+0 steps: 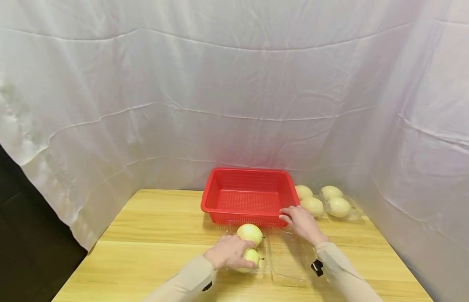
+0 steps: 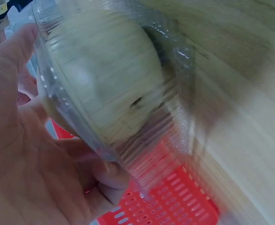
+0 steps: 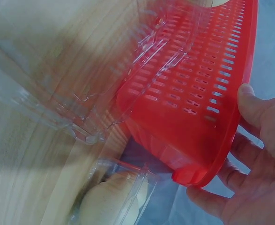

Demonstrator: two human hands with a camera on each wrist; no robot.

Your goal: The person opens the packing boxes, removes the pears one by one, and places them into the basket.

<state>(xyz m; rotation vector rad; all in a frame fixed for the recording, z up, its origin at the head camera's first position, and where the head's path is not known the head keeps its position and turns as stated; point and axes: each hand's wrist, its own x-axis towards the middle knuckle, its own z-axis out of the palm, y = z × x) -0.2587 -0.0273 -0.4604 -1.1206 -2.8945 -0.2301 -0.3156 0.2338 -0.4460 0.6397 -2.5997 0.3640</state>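
Observation:
My left hand (image 1: 231, 252) reaches into an open clear plastic clamshell box with two pale yellow melons. Its thumb and fingers curl round the nearer melon (image 1: 251, 256); the farther melon (image 1: 249, 234) sits just beyond. In the left wrist view, a melon (image 2: 104, 75) shows through the box's clear wall (image 2: 184, 93). My right hand (image 1: 302, 224) is at the front right corner of a red perforated basket (image 1: 236, 219). Its thumb (image 3: 249, 103) lies on one side of the rim and curled fingers on the other, gripping it. The basket's inside shows no contents in the head view.
The box's transparent lid (image 1: 289, 256) lies folded open beneath my right forearm. To the right of the basket stand more clear boxes of melons (image 1: 339, 207). A pale curtain (image 1: 257, 84) hangs behind and beside the wooden table (image 1: 143, 251).

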